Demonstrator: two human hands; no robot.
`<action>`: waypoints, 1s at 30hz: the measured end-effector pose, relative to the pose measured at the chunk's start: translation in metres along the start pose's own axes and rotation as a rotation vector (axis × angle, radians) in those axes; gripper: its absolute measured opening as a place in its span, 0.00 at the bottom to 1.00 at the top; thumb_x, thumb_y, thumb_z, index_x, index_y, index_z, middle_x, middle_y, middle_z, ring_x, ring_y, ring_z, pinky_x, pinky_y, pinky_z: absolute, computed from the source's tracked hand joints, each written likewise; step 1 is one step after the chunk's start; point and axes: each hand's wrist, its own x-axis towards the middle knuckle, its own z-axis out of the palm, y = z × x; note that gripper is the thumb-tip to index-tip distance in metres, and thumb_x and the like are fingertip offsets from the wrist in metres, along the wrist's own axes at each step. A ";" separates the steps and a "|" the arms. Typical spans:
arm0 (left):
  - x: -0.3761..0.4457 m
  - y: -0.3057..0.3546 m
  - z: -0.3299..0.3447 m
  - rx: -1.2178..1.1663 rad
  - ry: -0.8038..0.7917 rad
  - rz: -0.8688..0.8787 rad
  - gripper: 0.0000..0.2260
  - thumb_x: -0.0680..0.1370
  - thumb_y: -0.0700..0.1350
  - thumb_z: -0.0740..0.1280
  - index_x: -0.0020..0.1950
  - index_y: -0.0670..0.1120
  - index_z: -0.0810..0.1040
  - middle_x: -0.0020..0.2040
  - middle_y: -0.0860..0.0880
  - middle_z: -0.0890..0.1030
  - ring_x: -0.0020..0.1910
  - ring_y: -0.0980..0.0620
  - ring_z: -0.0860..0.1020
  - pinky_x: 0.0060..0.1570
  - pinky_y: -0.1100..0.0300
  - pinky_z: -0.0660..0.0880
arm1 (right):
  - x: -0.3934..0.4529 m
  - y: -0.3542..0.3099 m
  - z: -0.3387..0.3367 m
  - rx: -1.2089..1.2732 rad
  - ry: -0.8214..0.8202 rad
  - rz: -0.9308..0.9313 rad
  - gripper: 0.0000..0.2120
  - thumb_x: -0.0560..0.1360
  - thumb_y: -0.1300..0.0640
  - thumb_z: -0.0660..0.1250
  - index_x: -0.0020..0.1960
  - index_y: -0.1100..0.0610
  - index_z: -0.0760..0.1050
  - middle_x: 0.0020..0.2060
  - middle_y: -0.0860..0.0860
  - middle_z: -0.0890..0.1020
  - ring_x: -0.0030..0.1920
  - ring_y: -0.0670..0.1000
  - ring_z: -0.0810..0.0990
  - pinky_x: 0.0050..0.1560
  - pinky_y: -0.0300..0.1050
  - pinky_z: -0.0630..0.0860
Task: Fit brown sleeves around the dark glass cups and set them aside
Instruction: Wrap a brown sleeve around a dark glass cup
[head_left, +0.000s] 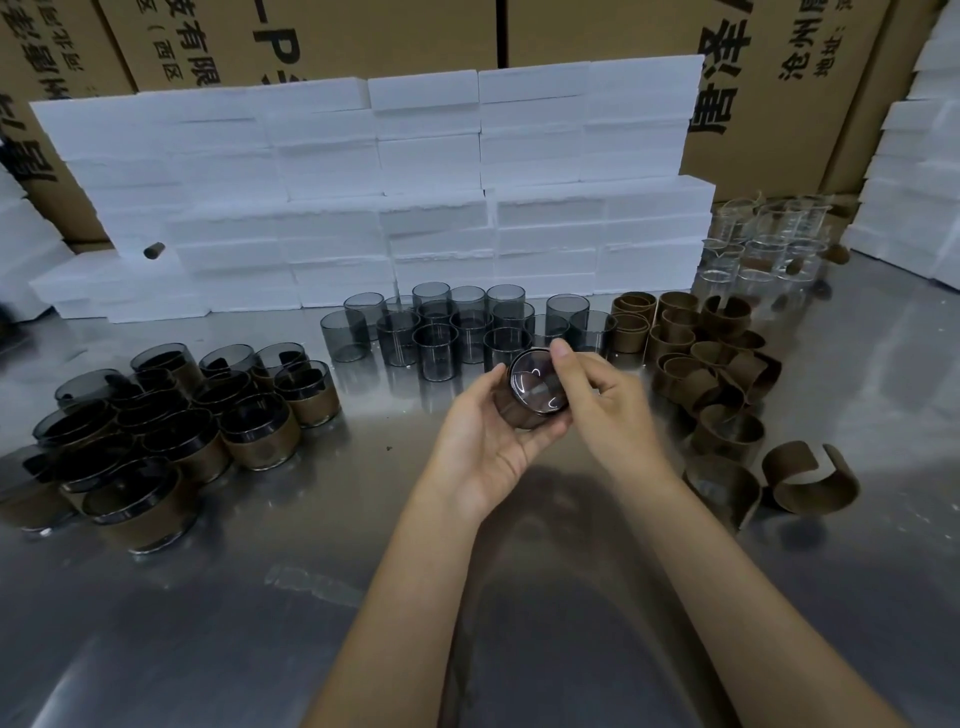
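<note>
Far out beyond my left hand (485, 441) stand the finished cups (176, 415), grouped where I can set each one down easily. That hand cradles the dark glass cup (535, 389) from below, fingers curled round its sleeve (511, 410), base tipped toward me so I can check the fit, I judge. My right hand (605, 402) pinches the cup's rim to steady or turn it. Just past both hands wait the bare cups (457, 327); right of my right hand the loose sleeves (717, 374) lie on the tabletop (363, 519).
</note>
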 end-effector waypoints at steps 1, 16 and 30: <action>0.000 0.000 0.000 0.001 0.006 -0.006 0.16 0.86 0.48 0.59 0.58 0.38 0.80 0.45 0.40 0.86 0.37 0.43 0.86 0.34 0.57 0.83 | 0.000 0.000 -0.001 0.018 0.004 0.020 0.16 0.83 0.49 0.64 0.42 0.49 0.86 0.45 0.49 0.87 0.50 0.46 0.85 0.50 0.35 0.76; -0.001 0.006 -0.007 -0.015 0.087 -0.034 0.16 0.82 0.56 0.64 0.63 0.48 0.79 0.50 0.41 0.85 0.35 0.44 0.84 0.28 0.62 0.79 | 0.015 -0.022 -0.060 -0.649 0.258 0.058 0.14 0.80 0.59 0.62 0.61 0.52 0.83 0.61 0.51 0.82 0.63 0.60 0.75 0.66 0.55 0.72; -0.003 0.001 -0.004 0.103 0.070 -0.025 0.10 0.81 0.53 0.67 0.55 0.47 0.80 0.45 0.43 0.85 0.36 0.45 0.82 0.28 0.62 0.77 | 0.012 -0.009 -0.082 -1.041 0.224 0.321 0.18 0.79 0.56 0.66 0.68 0.52 0.76 0.61 0.55 0.81 0.67 0.60 0.70 0.68 0.57 0.64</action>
